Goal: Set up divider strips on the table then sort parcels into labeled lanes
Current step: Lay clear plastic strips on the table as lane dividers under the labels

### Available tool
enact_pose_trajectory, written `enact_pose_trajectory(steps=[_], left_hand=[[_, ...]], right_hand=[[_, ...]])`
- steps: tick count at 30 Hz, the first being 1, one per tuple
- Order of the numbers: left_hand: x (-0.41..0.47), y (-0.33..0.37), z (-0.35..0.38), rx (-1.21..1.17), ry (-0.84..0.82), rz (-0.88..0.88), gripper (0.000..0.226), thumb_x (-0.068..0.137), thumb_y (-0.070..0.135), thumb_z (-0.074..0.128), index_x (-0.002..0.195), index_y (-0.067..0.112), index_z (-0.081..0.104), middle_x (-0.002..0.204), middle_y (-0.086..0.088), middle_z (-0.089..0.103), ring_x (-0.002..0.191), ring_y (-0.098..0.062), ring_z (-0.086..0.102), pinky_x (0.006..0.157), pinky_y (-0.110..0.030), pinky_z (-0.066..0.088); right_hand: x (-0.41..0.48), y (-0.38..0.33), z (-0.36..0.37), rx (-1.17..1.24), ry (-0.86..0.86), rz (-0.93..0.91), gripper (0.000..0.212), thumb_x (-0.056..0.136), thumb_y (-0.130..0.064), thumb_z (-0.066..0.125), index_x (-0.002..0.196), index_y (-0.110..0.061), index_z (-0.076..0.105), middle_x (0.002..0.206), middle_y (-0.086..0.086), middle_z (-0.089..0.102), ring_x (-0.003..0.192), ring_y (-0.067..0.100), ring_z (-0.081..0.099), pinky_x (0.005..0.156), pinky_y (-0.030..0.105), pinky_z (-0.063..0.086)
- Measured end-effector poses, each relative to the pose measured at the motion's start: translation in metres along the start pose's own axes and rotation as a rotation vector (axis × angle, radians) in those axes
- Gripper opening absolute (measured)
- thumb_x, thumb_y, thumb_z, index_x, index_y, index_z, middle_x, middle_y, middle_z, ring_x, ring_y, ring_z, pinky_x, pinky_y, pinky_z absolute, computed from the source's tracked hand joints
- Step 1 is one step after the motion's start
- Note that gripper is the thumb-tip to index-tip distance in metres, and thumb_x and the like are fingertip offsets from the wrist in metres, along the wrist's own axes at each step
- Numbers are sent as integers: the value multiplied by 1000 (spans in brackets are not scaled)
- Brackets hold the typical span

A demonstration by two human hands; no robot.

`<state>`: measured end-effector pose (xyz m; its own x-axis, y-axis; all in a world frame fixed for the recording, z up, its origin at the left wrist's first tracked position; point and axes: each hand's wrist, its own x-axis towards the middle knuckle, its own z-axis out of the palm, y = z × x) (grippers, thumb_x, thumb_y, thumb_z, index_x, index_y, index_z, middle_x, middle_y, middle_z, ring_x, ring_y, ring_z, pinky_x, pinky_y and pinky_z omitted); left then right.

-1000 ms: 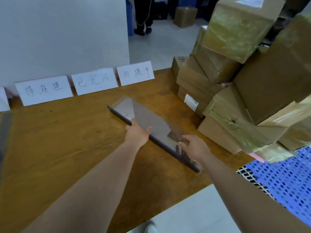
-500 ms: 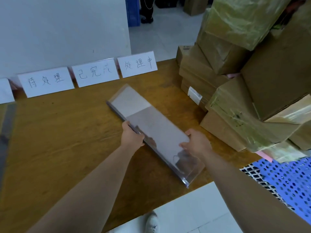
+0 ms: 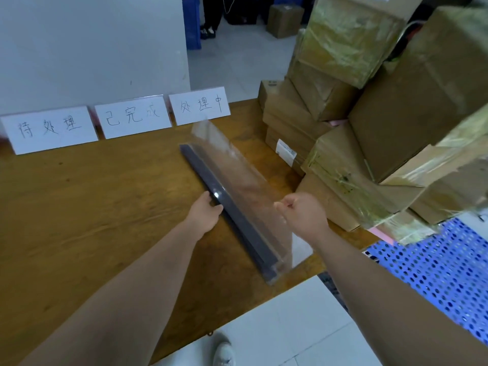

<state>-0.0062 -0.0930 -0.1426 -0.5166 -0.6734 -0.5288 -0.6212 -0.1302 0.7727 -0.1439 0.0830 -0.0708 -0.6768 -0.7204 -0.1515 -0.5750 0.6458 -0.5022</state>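
A white shoe [image 3: 224, 352] shows at the bottom edge on the pale tiled floor, partly cut off. Above it both bare forearms reach over the near edge of the wooden bench [image 3: 79, 207]. The left hand [image 3: 204, 215] has its grip closed on the dark base bar of the divider strip [image 3: 232, 204], its fingertips hidden behind the bar. The right hand [image 3: 303, 215] is curled into a narrow grip at the top edge of the strip's clear upright panel; the plastic is see-through and blurred, so whether the fingers truly pinch it is hard to tell. The strip lies diagonally on the bench, its near end at the bench edge, its far end just below the cards. To the right, a pile of brown parcels [image 3: 369, 143] wrapped in shiny tape rests on the bench and on a blue perforated pallet [image 3: 435, 273]; one carries a small white shipping label [image 3: 286, 152] too small to read. Along the far edge three white cards lean on the wall: 待处理 [image 3: 50, 129], 已完成 [image 3: 133, 116] and 处理中 [image 3: 199, 104]. Beyond, a person's legs [image 3: 212, 14] and another carton [image 3: 284, 19] are cut off at the top.
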Motion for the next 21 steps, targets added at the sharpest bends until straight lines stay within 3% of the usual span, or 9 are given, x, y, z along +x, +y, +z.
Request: enact_pose_trajectory(steps=[2,4,6,9,13,16,21], left_hand=[[-4,1,2,140,-33,41,66,101,23,51,156,12,18,159,-4,30,143,-24,34,115,-34,32],[-7,0,-1,200,-56,40,65,102,29,50,156,13,19,159,-5,31,144,-23,32,115,-34,28],[-9,-2,-9,235,-67,48,65,102,32,49,156,12,19,157,-6,34,143,-24,34,115,-35,27],[-13,-4,-23,289,-68,69,63,101,32,49,155,13,22,156,-8,37,141,-24,37,116,-36,29],[-19,-6,-33,321,-97,87,62,101,32,50,154,13,25,155,-9,38,141,-24,38,116,-36,31],[-23,-5,-37,325,-73,91,60,102,33,49,154,12,27,153,-10,40,139,-24,39,114,-34,30],[-27,-1,-48,316,-37,109,57,102,31,49,151,11,32,150,-10,44,136,-25,43,112,-33,33]], right_hand=[[-6,-4,-2,90,15,-36,28,96,-23,56,71,-22,69,71,-5,66,68,12,58,63,29,40],[-9,-9,-2,111,1,-34,22,98,-22,55,97,-13,75,93,2,73,84,16,64,71,28,43],[-10,-16,-1,114,-5,-24,25,98,-23,54,115,-12,70,109,2,71,98,16,63,78,24,40],[-12,-28,3,102,4,-26,27,98,-22,53,117,-12,69,117,2,69,108,18,61,89,28,44],[-14,-39,8,162,45,36,24,98,-21,53,107,-9,72,109,5,71,99,19,63,89,35,49],[-16,-44,8,229,43,94,25,98,-23,54,114,-15,71,110,-1,70,94,11,60,85,27,46],[-20,-48,6,262,38,110,24,97,-24,56,115,-17,71,94,-9,66,84,6,58,78,23,44]])
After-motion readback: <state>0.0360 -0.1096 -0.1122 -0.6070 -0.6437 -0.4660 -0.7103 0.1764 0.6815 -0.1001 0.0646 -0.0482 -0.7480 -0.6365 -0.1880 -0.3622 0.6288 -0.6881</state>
